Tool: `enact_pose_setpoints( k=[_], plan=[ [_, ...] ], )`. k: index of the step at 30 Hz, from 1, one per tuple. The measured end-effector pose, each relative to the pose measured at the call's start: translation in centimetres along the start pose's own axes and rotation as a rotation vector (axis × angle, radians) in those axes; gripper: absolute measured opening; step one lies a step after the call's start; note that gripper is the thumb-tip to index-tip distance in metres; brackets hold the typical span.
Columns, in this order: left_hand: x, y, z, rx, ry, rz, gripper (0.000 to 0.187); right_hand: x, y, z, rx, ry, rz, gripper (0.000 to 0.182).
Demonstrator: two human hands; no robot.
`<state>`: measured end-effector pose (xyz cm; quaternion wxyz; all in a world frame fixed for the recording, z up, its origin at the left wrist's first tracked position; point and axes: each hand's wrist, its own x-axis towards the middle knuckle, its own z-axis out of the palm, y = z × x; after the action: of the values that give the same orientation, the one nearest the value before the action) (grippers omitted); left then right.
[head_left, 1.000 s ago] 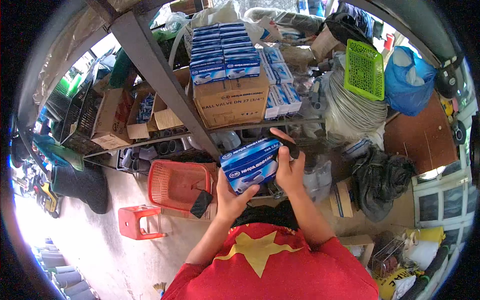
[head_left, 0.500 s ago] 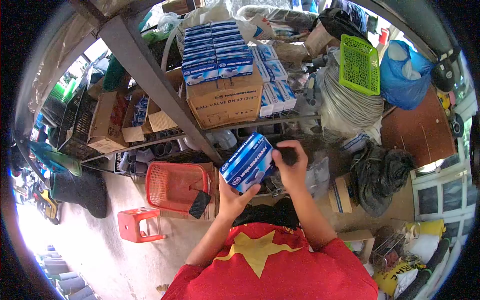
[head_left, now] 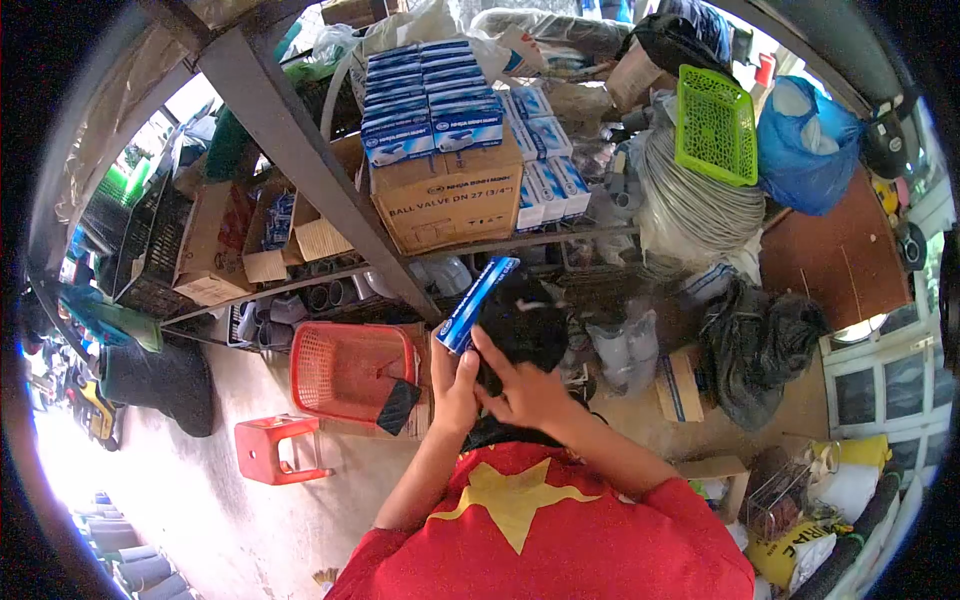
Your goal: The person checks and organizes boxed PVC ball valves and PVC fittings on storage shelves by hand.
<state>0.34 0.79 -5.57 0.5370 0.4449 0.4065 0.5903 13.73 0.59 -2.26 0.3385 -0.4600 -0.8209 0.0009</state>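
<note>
A blue and white printed box (head_left: 478,305) is held up in front of the shelf, its narrow side facing the camera. My left hand (head_left: 454,385) grips its lower end, thumb on the near side. Close beside it, my right hand (head_left: 520,392) has its fingers apart, with the index fingertip near the box's lower right edge; whether it touches the box cannot be made out. Beyond them, similar blue boxes (head_left: 432,105) are stacked on a cardboard carton (head_left: 450,197) on the shelf.
A red basket (head_left: 350,372) and a red stool (head_left: 278,450) stand at the left. The shelf's metal post (head_left: 300,150) slants down near my left hand. A coil of grey tubing (head_left: 690,190), green basket (head_left: 716,125) and black bag (head_left: 750,350) are at the right.
The box has turned from its broad printed face to its narrow side. My right hand has left its upper right end and moved down and left, fingers now spread.
</note>
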Motion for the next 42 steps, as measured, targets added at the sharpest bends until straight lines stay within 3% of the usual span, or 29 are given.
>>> enact_pose_setpoints(
  k=[1, 4, 6, 8, 9, 10, 12, 15, 16, 18, 21, 25, 28, 29, 30, 32, 35, 38, 39, 42],
  plan=[
    [-0.1, 0.0, 0.1, -0.054, -0.010, -0.005, 0.061, 1.2, 0.5, -1.1, -0.071, 0.071, -0.055, 0.079],
    [-0.3, 0.0, 0.6, -0.157, -0.031, 0.004, 0.059, 3.1, 3.1, -2.3, 0.521, -0.139, 0.585, 0.076],
    [-0.2, 0.1, 1.1, -0.153, -0.055, 0.030, 0.051, 2.5, 3.4, -1.3, 0.311, -0.022, 0.315, 0.073],
    [0.4, 0.1, 1.1, -0.114, 0.044, -0.001, 0.043, 1.0, 1.3, 0.0, 0.206, 0.025, 0.093, 0.071],
    [0.5, 0.0, 1.0, -0.094, 0.096, -0.023, 0.038, -0.4, -0.1, 0.6, 0.147, -0.116, 0.052, 0.069],
    [0.6, 0.3, 0.5, -0.262, 0.090, -0.130, 0.032, -1.3, -0.8, 1.1, 0.228, -0.085, 0.001, 0.067],
    [1.0, 1.4, 0.4, -0.446, 0.078, -0.274, 0.041, -1.4, -0.2, 0.6, 0.121, -0.092, -0.125, 0.067],
    [1.2, 0.9, 0.9, -0.620, 0.027, -0.333, 0.049, -1.5, 1.7, 1.4, 0.156, 0.014, -0.038, 0.068],
    [0.7, 1.2, 1.2, -0.630, -0.021, -0.323, 0.051, -1.1, 1.9, 1.2, 0.201, 0.070, 0.083, 0.069],
    [0.4, 2.1, 2.1, -0.680, -0.092, -0.359, 0.073, 0.3, 3.0, -0.2, 0.514, 0.052, 0.173, 0.077],
    [0.5, 1.5, 1.7, -0.726, -0.205, -0.370, 0.079, 1.8, 2.6, -1.0, 0.786, 0.096, 0.224, 0.086],
    [1.3, 0.1, -0.4, -0.548, -0.222, -0.290, 0.085, 1.4, 1.7, -0.9, 0.667, 0.089, 0.323, 0.086],
    [1.4, 0.5, -0.2, -0.510, -0.124, -0.206, 0.083, -0.7, 0.4, 0.2, 0.588, 0.011, 0.381, 0.085],
    [1.4, 0.7, -0.4, -0.556, -0.095, -0.227, 0.082, -1.3, -0.1, 0.4, 0.504, 0.012, 0.290, 0.084],
    [1.4, 1.5, -0.1, -0.610, -0.037, -0.236, 0.079, -2.8, -0.2, 0.8, 0.517, -0.146, 0.296, 0.086],
    [1.8, 1.3, -1.0, -0.571, -0.059, -0.214, 0.075, -3.2, -1.8, 0.0, 0.731, -0.175, 0.401, 0.091],
    [1.2, 2.5, 0.2, -0.470, -0.080, -0.174, 0.070, -1.0, -0.9, -1.7, 0.823, -0.019, 0.245, 0.094],
    [0.2, 2.1, 0.3, -0.184, -0.228, -0.132, 0.069, 1.2, 0.9, -0.9, 1.077, 0.220, 0.476, 0.082],
    [0.1, 2.7, 1.2, -0.268, -0.230, -0.096, 0.069, 2.1, 0.7, -2.1, 1.150, 0.241, 0.501, 0.070],
    [0.2, 3.3, 0.3, -0.150, -0.280, -0.150, 0.070, 1.8, 2.3, -1.7, 1.015, 0.179, 0.449, 0.061]
  ],
)
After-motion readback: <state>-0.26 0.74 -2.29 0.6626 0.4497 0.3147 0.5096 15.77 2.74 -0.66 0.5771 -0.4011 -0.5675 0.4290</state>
